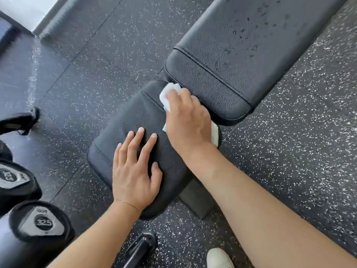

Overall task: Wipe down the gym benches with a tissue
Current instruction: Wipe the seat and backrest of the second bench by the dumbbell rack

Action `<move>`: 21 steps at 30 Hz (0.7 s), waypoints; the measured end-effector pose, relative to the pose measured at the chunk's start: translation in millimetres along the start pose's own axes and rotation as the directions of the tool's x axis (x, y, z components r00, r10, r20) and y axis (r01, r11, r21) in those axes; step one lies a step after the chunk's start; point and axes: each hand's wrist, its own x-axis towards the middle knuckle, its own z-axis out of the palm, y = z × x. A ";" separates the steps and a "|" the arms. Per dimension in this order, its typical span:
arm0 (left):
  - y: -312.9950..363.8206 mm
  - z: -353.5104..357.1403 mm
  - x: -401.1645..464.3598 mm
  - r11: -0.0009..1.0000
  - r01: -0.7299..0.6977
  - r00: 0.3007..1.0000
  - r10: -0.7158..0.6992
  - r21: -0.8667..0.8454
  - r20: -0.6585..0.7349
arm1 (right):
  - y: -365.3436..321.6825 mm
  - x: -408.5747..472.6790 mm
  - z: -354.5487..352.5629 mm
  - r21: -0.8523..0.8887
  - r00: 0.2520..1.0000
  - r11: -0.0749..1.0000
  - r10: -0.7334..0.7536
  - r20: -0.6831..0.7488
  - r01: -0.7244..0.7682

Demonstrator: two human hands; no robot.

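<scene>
Speckled rubber floor (289,151) surrounds the black bench (135,120). Your left hand (133,171) lies flat on the seat pad, fingers straight, holding nothing. At 1 o'clock from it, your right hand (188,120) presses the white tissue (168,95) against the gap beside the back pad (241,55), fingers curled over it.

The right hand (186,120) covers most of the tissue (170,95), so only white corners show. The bench (241,55) back pad runs off the top edge. A white shoe (219,258) is cut off below; the dumbbells (41,222) at left are blurred.
</scene>
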 end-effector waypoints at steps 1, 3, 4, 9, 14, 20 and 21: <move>-0.1 0.1 -0.3 1.000 -0.001 1.000 0.001 0.004 0.002 | -4.0 18.8 5.9 -0.011 0.998 0.998 -0.058 0.012 0.059; -0.4 0.0 0.3 1.000 -0.005 1.000 0.005 0.008 0.011 | -10.9 51.7 16.0 0.018 0.987 0.989 -0.147 0.060 0.146; -0.9 -0.3 0.4 1.000 -0.004 1.000 0.004 0.008 0.020 | -13.5 64.6 19.6 0.047 0.982 0.985 -0.168 0.087 0.164; 0.9 -2.9 0.3 1.000 0.000 1.000 0.000 0.010 0.028 | -5.1 69.8 10.7 0.141 0.950 0.960 -0.264 0.165 0.242; 0.3 -1.8 0.9 1.000 0.009 0.999 -0.009 -0.010 0.042 | 42.3 6.2 -31.1 0.118 0.927 0.939 -0.340 0.156 0.324; 0.5 -9.3 1.3 1.000 0.011 0.994 -0.011 -0.002 0.108 | 62.5 -23.1 -51.4 0.038 0.891 0.913 -0.405 0.205 0.406; 1.6 -10.3 1.8 1.000 0.013 0.993 -0.013 -0.003 0.117 | 57.9 -17.7 -49.6 0.027 0.892 0.914 -0.401 0.207 0.405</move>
